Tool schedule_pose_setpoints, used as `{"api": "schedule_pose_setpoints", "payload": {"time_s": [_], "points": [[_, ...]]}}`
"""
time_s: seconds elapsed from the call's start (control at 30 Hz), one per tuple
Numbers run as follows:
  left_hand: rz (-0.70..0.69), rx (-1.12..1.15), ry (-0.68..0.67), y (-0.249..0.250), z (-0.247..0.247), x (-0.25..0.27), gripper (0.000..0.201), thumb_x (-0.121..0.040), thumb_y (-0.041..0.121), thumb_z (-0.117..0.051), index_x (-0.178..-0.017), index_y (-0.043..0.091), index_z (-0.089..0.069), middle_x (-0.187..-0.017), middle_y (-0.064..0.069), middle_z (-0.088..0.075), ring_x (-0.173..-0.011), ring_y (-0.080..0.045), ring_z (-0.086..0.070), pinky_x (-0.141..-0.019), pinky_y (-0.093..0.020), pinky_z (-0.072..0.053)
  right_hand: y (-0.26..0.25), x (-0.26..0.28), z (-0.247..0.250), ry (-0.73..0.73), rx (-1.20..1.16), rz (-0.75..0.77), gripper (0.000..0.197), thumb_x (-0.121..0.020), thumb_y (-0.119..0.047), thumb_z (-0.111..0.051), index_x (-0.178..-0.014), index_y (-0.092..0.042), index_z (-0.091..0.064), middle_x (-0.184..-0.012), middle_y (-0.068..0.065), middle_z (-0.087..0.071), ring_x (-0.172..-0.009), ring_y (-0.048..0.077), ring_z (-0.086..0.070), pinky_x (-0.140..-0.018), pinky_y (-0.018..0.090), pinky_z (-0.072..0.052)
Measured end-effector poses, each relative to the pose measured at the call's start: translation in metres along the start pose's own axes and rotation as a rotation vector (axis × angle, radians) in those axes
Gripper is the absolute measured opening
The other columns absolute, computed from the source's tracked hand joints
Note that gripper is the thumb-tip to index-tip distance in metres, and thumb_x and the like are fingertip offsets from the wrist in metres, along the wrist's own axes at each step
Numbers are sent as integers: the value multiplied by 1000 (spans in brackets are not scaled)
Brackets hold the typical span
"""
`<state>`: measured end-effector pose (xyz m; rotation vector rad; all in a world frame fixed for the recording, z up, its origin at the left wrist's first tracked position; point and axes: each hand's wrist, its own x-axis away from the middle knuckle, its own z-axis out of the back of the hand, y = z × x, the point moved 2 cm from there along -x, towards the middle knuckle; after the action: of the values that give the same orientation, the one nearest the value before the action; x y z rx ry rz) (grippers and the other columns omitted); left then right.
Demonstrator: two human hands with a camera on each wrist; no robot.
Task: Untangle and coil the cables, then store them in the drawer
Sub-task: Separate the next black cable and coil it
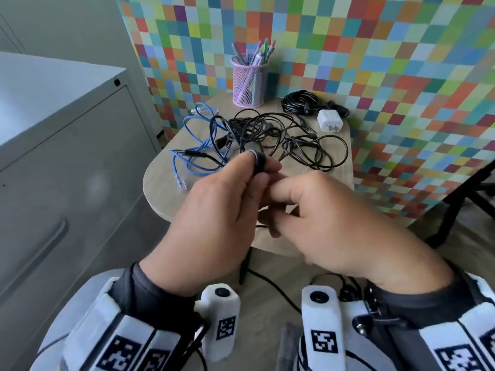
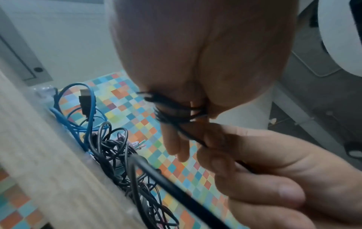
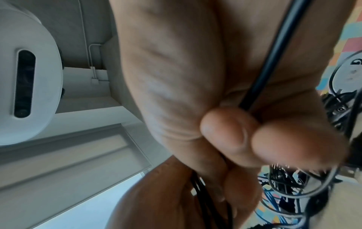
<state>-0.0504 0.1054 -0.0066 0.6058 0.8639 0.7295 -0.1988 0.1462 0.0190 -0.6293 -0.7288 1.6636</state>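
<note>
Your left hand (image 1: 214,210) holds small coil of thin black cable (image 2: 172,111), turns wrapped round its fingers (image 2: 174,139); your right hand (image 1: 326,223) pinches same cable's free run between thumb and fingertips (image 3: 225,131). Your palms hide most of coil from head view; both wrist views blurred, turn count unreadable. Free run leads away toward far tangle (image 1: 281,137) of black cables on small wooden table (image 1: 160,188). Blue cable (image 1: 198,145) loops at tangle's left. Coiled black bundle (image 1: 300,103) and white charger (image 1: 330,120) at far right, pen cup (image 1: 248,81) beyond.
</note>
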Motion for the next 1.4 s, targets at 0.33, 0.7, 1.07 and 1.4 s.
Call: {"api": "schedule_pose_setpoints", "payload": {"time_s": [0.33, 0.7, 1.07, 1.4], "points": [[7, -128, -373, 6, 8, 3, 32, -100, 41, -49, -82, 17, -58, -61, 2, -46, -59, -15, -44, -56, -29, -37, 10, 1, 24, 439, -245, 147, 17, -100, -12, -64, -91, -21, -75, -67, 0, -68, -51, 22, -68, -50, 31, -53], [103, -105, -387, 1, -4, 3, 42, -98, 53, -53, -77, 16, -58, -63, -3, -51, -51, -9, -40, -48, -22, -33, 13, -1, 22, 520, -466, 164, 13, -98, -13, -63, -94, -16, -76, -69, 2, -67, -58, 23, -66, -51, 37, -56], [-22, -272, -252, 3, -32, 8, 48, -93, 47, -68, -64, 34, -33, -52, 7, -37, -50, -13, -33, -47, -23, -25, 1, 1, 21, 586, -762, 248, 16, -96, -10, -58, -96, -14, -74, -78, 3, -67, -75, 21, -65, -73, 38, -56], [133, -137, 173, -17, -9, -4, 34, -100, 39, -58, -75, 16, -59, -54, 5, -47, -48, -12, -39, -47, -28, -34, 19, -2, 25, 451, -456, 157, 12, -94, -19, -65, -101, -20, -75, -91, 1, -75, -87, 22, -73, -79, 35, -60]]}}
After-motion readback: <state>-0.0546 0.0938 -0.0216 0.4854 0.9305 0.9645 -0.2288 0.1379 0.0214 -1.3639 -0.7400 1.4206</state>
